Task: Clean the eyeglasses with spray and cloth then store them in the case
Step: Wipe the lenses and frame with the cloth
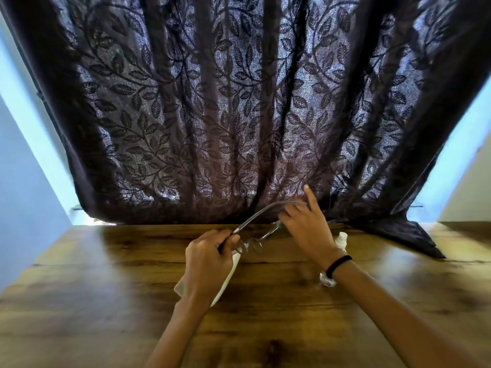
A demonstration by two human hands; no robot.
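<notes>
The eyeglasses [253, 244] are held above the wooden table [265, 314], lenses down, one temple arm stretching up to the right. My left hand [210, 257] grips the frame at the hinge near the left lens. My right hand [305, 225] holds the far end of that temple arm, index finger pointing up. A white cloth [228, 277] lies on the table under my left hand, mostly hidden by it. A small white spray bottle [341, 241] stands behind my right wrist. The case does not show in this view.
A dark curtain [239, 115] with a leaf pattern hangs behind the table and spills onto its far right corner [414, 235]. Pale blue walls flank it. A black band and a watch sit on my right wrist.
</notes>
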